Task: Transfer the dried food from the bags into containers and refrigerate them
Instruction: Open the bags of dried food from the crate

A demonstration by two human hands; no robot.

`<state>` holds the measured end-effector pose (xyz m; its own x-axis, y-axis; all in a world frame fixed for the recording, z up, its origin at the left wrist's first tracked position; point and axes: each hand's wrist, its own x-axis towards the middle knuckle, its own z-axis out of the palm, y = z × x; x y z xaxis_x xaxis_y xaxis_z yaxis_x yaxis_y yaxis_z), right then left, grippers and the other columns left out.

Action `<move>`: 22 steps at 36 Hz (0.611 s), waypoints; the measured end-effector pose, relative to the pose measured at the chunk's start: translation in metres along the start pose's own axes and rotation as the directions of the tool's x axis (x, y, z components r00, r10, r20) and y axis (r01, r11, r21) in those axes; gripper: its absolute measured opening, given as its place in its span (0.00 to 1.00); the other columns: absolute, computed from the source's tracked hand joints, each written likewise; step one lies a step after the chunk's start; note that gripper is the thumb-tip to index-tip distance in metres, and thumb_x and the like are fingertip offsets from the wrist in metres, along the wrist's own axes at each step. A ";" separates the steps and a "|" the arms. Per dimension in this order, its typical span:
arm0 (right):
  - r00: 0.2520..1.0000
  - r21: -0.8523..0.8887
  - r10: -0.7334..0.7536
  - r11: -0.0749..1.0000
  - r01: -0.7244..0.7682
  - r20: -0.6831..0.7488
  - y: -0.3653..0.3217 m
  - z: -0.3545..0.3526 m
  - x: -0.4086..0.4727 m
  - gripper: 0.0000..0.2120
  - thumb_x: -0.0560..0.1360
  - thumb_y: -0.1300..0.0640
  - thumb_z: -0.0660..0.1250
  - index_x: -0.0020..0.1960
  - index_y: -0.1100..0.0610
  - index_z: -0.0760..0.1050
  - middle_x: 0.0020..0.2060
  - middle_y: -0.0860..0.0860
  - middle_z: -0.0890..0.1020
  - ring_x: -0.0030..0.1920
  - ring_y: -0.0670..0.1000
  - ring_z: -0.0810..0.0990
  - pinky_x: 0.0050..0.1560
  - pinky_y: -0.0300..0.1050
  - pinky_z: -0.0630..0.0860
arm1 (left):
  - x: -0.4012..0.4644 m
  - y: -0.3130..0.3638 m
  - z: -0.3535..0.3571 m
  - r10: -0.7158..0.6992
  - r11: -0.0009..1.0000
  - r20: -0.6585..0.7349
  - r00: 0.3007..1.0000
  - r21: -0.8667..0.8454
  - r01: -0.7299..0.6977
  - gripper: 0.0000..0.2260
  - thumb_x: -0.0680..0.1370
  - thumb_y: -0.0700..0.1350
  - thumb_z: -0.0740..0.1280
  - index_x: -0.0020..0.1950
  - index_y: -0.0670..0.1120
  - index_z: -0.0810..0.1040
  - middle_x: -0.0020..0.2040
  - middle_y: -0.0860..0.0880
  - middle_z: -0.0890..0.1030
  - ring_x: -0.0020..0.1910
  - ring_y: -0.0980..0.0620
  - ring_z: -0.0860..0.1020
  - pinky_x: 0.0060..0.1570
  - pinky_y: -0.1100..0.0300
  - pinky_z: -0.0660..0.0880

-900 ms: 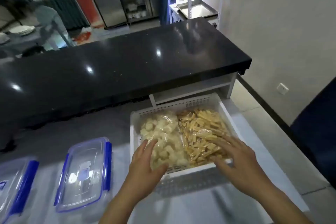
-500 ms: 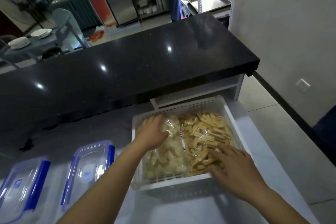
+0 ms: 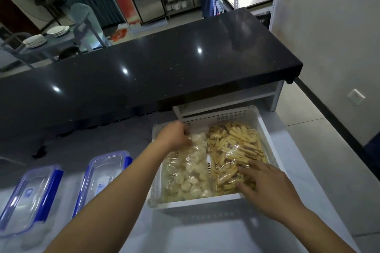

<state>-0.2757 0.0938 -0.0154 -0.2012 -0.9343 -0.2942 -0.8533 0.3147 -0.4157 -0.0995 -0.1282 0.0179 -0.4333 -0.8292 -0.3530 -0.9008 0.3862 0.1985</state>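
The left hand [image 3: 174, 136] reaches to the basket's [image 3: 265, 129] far left corner, fingers curled, pinching the top of the pale bag [image 3: 191, 170]. The right hand [image 3: 265, 185] lies flat, fingers spread, on the near end of the yellow bag [image 3: 236, 150]. Both bags fill the basket side by side. The basket sits on the tabletop [image 3: 205, 232], near its right edge. Left of the basket stand two lidded containers [image 3: 102, 176], apart from it.

Two clear food bags [image 3: 189, 170] in basket [image 3: 265, 129]
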 end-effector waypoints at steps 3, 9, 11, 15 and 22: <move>1.000 0.006 -0.007 1.000 0.007 -0.003 0.001 0.000 0.000 0.24 0.77 0.35 0.58 0.71 0.39 0.70 0.73 0.42 0.69 0.72 0.48 0.67 0.70 0.45 0.65 | -0.016 0.001 0.000 0.037 0.999 -0.082 0.996 0.014 -0.036 0.11 0.72 0.48 0.71 0.54 0.51 0.82 0.50 0.53 0.83 0.49 0.51 0.80 0.49 0.54 0.79; 0.998 0.154 -0.046 0.987 0.053 -0.046 0.002 -0.005 0.001 0.23 0.75 0.36 0.60 0.68 0.42 0.74 0.69 0.42 0.73 0.71 0.48 0.69 0.70 0.49 0.67 | -0.054 0.000 0.010 0.076 0.995 -0.264 0.962 -0.049 -0.092 0.09 0.77 0.43 0.68 0.55 0.51 0.84 0.52 0.54 0.84 0.51 0.54 0.81 0.52 0.54 0.79; 0.985 0.237 -0.067 0.966 0.104 -0.161 -0.002 -0.009 0.002 0.22 0.73 0.38 0.62 0.64 0.44 0.78 0.66 0.42 0.77 0.69 0.48 0.72 0.69 0.50 0.69 | -0.066 -0.002 0.014 0.082 0.994 -0.340 0.937 -0.044 -0.103 0.08 0.78 0.45 0.68 0.54 0.52 0.85 0.52 0.56 0.84 0.51 0.56 0.80 0.50 0.56 0.78; 0.964 0.381 -0.085 0.907 0.180 -0.254 -0.023 -0.031 0.009 0.17 0.75 0.49 0.70 0.64 0.49 0.79 0.64 0.44 0.77 0.65 0.45 0.73 0.67 0.45 0.69 | -0.081 -0.007 0.021 0.062 0.990 -0.437 0.897 -0.084 -0.110 0.06 0.79 0.46 0.69 0.50 0.53 0.85 0.48 0.57 0.84 0.48 0.56 0.79 0.42 0.61 0.69; 0.973 0.415 -0.176 0.882 0.224 -0.151 -0.084 -0.057 0.057 0.24 0.75 0.45 0.70 0.69 0.48 0.73 0.63 0.44 0.77 0.62 0.45 0.75 0.62 0.45 0.74 | -0.106 -0.008 0.028 0.058 0.974 -0.521 0.852 -0.157 -0.162 0.05 0.79 0.47 0.69 0.50 0.52 0.85 0.48 0.57 0.84 0.47 0.58 0.80 0.45 0.59 0.76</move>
<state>-0.2432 0.0044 0.0517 -0.1185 -0.9895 -0.0830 -0.5983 0.1378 -0.7894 -0.0477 -0.0321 0.0282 -0.4065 -0.8943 0.1869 -0.8029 0.4473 0.3941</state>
